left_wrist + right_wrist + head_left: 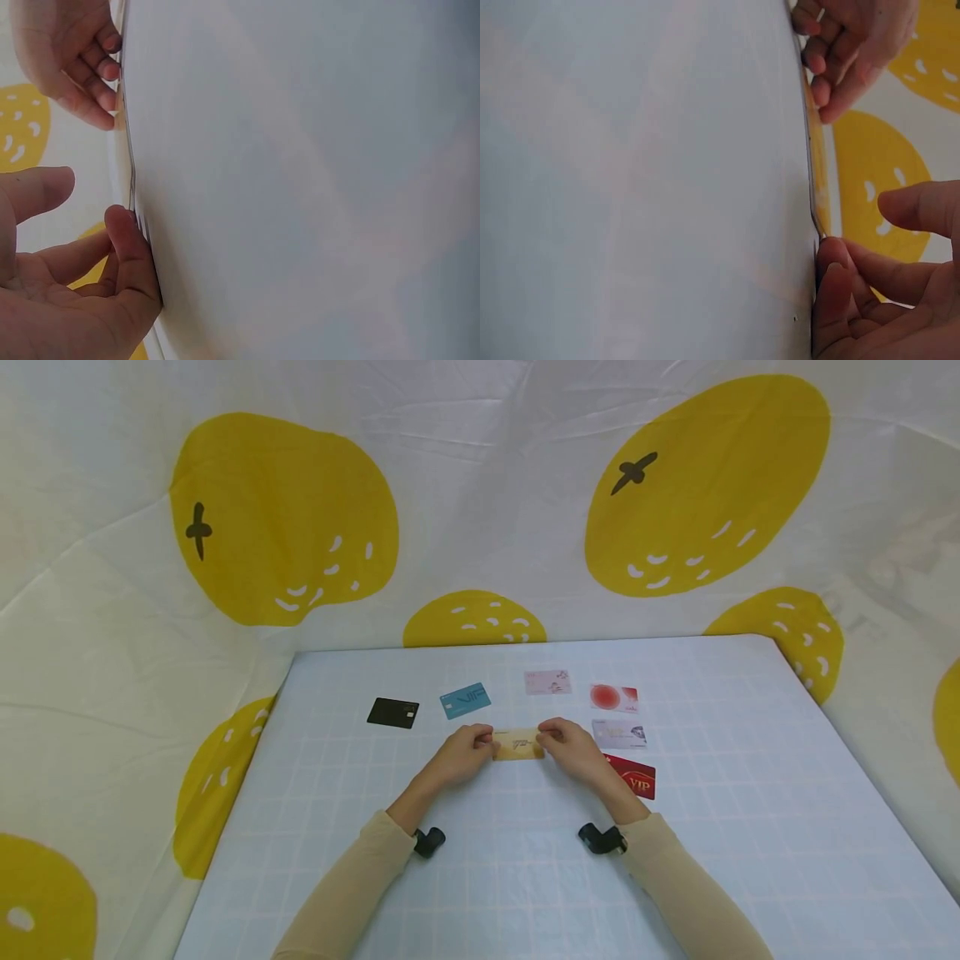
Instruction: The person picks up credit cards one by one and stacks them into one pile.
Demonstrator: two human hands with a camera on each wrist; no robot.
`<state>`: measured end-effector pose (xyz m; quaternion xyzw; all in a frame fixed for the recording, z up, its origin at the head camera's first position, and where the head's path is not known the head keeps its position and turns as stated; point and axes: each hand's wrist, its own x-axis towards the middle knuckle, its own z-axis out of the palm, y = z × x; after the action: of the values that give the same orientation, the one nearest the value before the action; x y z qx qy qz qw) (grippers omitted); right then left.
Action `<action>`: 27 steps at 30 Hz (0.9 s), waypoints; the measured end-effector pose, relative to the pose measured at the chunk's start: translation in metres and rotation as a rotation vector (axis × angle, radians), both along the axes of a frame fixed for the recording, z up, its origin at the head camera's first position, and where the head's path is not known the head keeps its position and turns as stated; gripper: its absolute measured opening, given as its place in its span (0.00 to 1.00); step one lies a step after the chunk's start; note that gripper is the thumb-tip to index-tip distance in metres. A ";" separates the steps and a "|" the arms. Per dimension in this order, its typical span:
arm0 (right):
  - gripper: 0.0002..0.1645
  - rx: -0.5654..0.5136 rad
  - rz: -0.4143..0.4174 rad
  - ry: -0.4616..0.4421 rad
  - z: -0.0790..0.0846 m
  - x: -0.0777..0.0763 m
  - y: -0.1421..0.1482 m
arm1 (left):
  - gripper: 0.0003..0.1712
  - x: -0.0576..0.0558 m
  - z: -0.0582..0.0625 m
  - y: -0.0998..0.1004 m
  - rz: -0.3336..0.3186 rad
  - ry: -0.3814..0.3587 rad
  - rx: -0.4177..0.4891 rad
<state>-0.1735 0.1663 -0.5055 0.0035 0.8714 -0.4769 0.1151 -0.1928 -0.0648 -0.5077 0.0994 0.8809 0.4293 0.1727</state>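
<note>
A gold card (517,748) lies between my two hands, low over the tabletop. At its left end my left hand (459,755) holds the edge with curled fingers. My right hand (576,750) holds the opposite end in the same way. Both wrist views show fingertips down at the table surface, with one digit of each hand raised apart from the rest. The card appears there only as a thin edge (817,165), so its exact contact with the fingers is partly hidden.
A black card (393,713) and a blue VIP card (465,700) lie left of centre. Farther right are a pink card (547,682), a card with a red circle (615,697), a pale purple card (619,734) and a red VIP card (636,778), partly behind my right forearm.
</note>
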 end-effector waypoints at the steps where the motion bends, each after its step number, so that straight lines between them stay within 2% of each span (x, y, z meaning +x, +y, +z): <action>1: 0.21 0.004 0.004 0.003 0.000 0.000 0.000 | 0.27 0.000 0.000 0.000 0.001 -0.001 -0.002; 17: 0.21 0.015 0.014 0.020 0.001 0.002 0.000 | 0.28 0.000 0.000 0.000 0.012 -0.006 0.004; 27: 0.21 0.010 0.017 0.020 0.001 0.003 0.001 | 0.27 0.003 0.000 0.001 0.011 0.019 -0.003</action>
<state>-0.1708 0.1671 -0.5050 -0.0080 0.8749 -0.4715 0.1105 -0.1901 -0.0638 -0.5073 0.0985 0.8836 0.4280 0.1622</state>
